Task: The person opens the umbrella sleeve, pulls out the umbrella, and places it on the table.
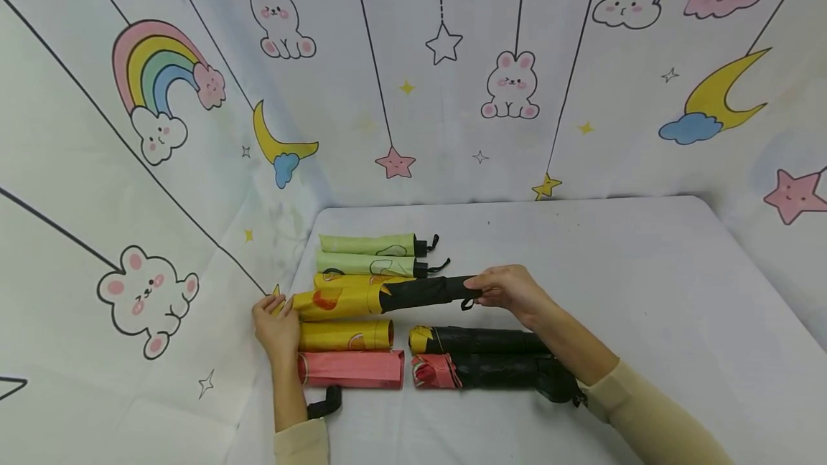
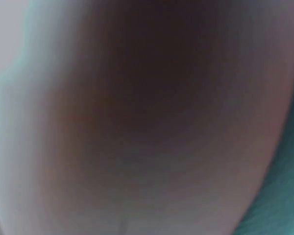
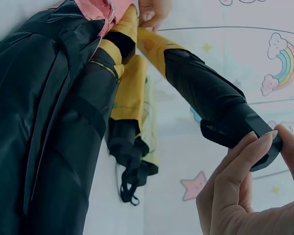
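A folded black umbrella point(image 1: 420, 293) lies partly inside a yellow cover point(image 1: 336, 301) with an orange fruit print. My right hand point(image 1: 513, 293) pinches the umbrella's black handle end between thumb and fingertips; the right wrist view shows this handle point(image 3: 257, 139) close up. At the cover's far left end, my left hand point(image 1: 278, 325) holds it with thumb and fingers. Umbrella and cover slant above the table, the handle end higher. Just below lie an empty-looking yellow cover point(image 1: 345, 336) and a black umbrella with yellow trim point(image 1: 484, 341). The left wrist view is a dark blur.
Behind, two light green covered umbrellas point(image 1: 365, 265) and another yellow covered one point(image 1: 329, 280) lie side by side. Nearer are a pink cover point(image 1: 352, 369), a black umbrella with pink trim point(image 1: 497, 372) and a black curved handle point(image 1: 328, 402) by the left forearm. Printed cloth walls border the white table point(image 1: 646, 293).
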Demonstrator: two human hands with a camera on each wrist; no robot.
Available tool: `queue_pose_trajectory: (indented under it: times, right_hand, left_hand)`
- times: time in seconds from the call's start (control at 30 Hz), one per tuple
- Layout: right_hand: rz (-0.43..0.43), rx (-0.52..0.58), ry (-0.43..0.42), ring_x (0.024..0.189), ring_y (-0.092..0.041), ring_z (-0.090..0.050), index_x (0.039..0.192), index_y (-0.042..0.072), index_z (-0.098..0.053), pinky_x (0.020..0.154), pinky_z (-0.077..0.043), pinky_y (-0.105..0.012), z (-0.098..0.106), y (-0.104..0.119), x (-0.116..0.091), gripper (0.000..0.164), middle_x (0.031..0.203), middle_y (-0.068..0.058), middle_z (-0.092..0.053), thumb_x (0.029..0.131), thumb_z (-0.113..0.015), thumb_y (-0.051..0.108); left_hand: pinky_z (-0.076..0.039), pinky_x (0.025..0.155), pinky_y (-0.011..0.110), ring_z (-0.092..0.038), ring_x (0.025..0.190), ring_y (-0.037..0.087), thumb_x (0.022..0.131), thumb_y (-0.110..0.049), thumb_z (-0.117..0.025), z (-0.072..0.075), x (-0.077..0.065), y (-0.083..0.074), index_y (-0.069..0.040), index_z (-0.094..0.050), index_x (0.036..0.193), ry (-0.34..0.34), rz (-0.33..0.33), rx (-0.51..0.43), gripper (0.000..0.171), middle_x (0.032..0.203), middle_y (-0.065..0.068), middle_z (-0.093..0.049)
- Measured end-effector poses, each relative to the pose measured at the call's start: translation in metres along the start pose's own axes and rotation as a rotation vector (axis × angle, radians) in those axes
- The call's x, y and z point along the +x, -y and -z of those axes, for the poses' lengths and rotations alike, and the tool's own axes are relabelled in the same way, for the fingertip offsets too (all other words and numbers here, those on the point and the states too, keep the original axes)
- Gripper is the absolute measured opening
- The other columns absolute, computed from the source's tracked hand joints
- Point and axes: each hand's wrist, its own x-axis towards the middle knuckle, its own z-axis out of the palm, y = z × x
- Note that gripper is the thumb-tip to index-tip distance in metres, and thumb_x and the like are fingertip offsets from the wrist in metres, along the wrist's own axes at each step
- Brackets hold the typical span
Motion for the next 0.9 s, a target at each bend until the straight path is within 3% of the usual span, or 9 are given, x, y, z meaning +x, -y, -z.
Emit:
queue_pose_trajectory:
  times: [0.23,0.9]
  right_hand:
    - [0.008,0.005,-0.003,0.074,-0.017,-0.073,0.086,0.006,-0.079,0.076,-0.062,-0.029,0.009,-0.002,-0.003,0.013,0.085,-0.004,-0.07,0.091,-0.08,0.018]
    - [0.021,0.05,0.03,0.076,-0.017,-0.073,0.084,0.009,-0.077,0.076,-0.061,-0.026,0.036,-0.001,-0.021,0.011,0.081,-0.001,-0.068,0.093,-0.077,0.014]
  left_hand:
    - [-0.052,0.079,0.007,-0.067,0.12,0.038,0.091,0.011,-0.063,0.0,0.002,0.003,0.006,-0.042,0.144,0.003,-0.008,0.013,0.057,0.138,0.023,-0.059]
    - [-0.054,0.079,0.009,-0.064,0.122,0.045,0.089,0.015,-0.061,0.002,0.004,0.002,0.009,-0.039,0.144,0.026,0.0,-0.024,0.059,0.139,0.028,-0.057]
